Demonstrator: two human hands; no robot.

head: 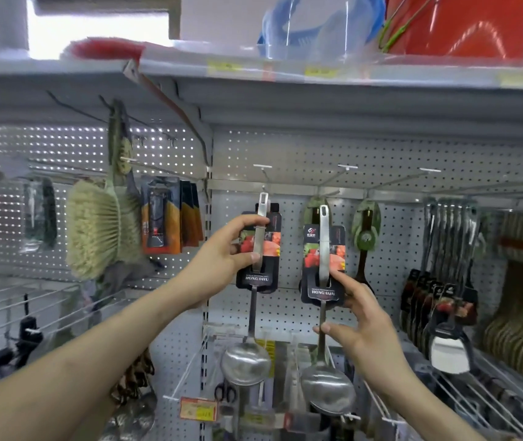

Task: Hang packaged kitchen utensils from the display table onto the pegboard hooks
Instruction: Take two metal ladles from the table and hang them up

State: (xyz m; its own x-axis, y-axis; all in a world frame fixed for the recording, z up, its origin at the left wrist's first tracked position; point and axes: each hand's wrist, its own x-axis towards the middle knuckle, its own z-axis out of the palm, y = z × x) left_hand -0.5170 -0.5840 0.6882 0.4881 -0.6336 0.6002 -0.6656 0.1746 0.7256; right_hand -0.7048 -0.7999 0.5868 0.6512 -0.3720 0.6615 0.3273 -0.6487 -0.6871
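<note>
Grey pegboard (381, 154) ran beneath a shelf (285, 79), hooks (347, 167) jutting forward. The left hand (222, 256) pinched one packaged ladle (258, 240) just under a hook; the right hand (365, 326) gripped a second ladle (323, 249) alongside.

Both spoon pkg cards (257, 278) (321, 294) read "HONG JAYU".

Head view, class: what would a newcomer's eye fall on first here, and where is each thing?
Two packaged steel ladles at centre, against the pegboard: the left hand grips the left ladle by its handle, the right hand holds the right ladle beside it. A big bristle brush hangs at left; a red tub sits on the top shelf, upper right.
</note>
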